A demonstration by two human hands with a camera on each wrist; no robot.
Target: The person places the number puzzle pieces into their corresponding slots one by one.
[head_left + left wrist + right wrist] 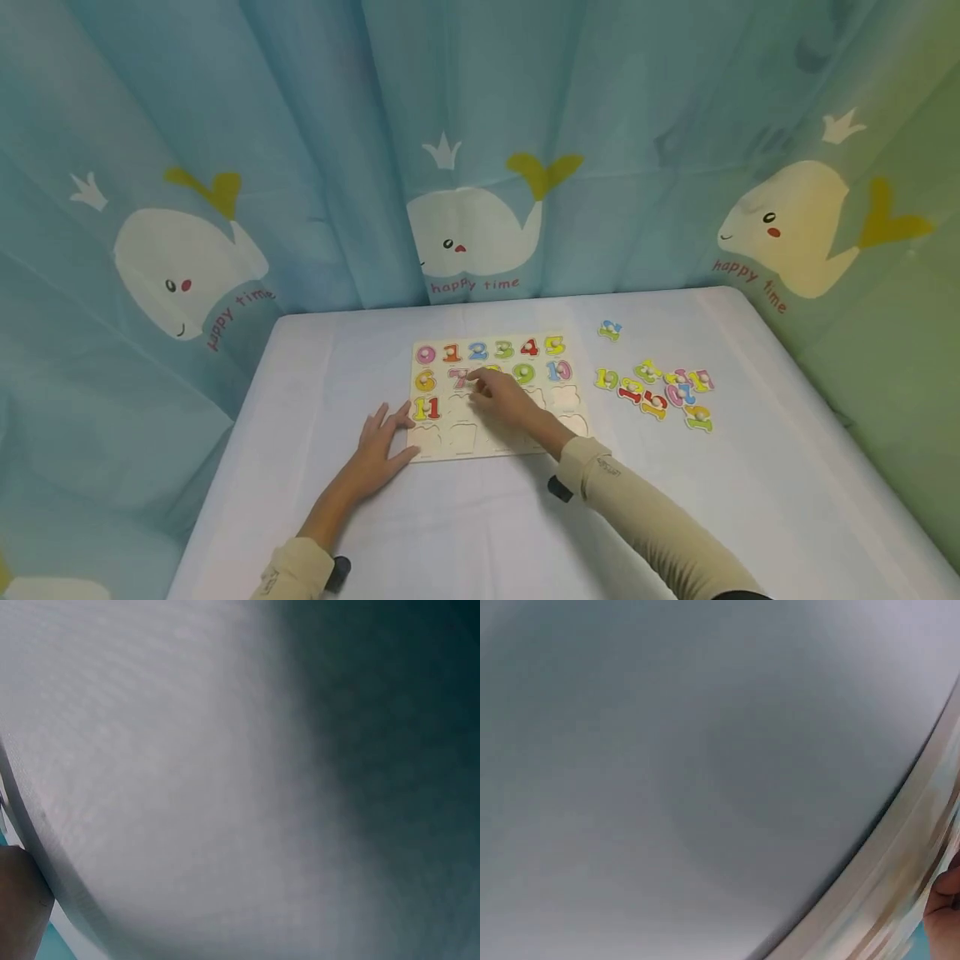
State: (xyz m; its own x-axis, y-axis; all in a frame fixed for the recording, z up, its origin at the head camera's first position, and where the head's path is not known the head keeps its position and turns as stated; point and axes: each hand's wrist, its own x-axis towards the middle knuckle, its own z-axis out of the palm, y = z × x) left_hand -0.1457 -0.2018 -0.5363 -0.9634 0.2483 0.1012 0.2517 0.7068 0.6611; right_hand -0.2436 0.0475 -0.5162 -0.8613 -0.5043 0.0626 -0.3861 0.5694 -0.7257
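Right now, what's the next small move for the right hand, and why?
I'd probably move the right hand from beside the 7 to the loose number pieces and pick one up. The 7 and the 11 look seated, the slot right of the 11 is unfilled, and the left hand is at the board's left edge.

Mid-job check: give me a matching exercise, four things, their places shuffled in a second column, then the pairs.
Things:
1. Bare left hand
2. Bare right hand
3. Red flat 4 piece
4. Blue-and-green flat number piece

Places:
A. On the white tablecloth, apart from the other loose pieces
B. Over the pale rectangular wooden-looking board, by the pink flat 7 piece
C. In the board's top row
D. At the board's left edge

Pairs: 1-D, 2-B, 3-C, 4-A
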